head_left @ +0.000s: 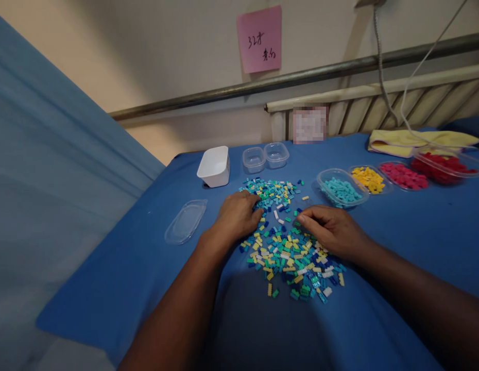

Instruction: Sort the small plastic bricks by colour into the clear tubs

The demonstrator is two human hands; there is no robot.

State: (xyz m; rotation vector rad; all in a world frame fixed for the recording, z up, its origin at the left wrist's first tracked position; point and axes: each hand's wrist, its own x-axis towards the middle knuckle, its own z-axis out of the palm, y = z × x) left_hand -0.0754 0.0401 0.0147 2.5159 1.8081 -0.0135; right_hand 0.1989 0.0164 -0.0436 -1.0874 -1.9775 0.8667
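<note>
Small toy building bricks (291,255) in yellow, green, blue, turquoise and white lie loose in a spread heap on the blue-covered table. A second, mostly turquoise and green heap of bricks (276,191) lies just behind. My left hand (239,212) rests at the left edge of the back heap, thumb and forefinger apart, the other fingers mostly hidden. My right hand (334,229) is over the right side of the front heap, fingers curled and thumb pressed toward the forefinger. Whatever is between those fingertips is too small to make out. A few white bricks (276,214) lie between my hands.
A white tub (215,167) and two clear containers (254,161) stand at the back. A clear lid (186,221) lies left. To the right are tubs of turquoise (342,189), yellow (369,180), pink (405,175) and red pieces (442,167), near a yellow cloth (421,140).
</note>
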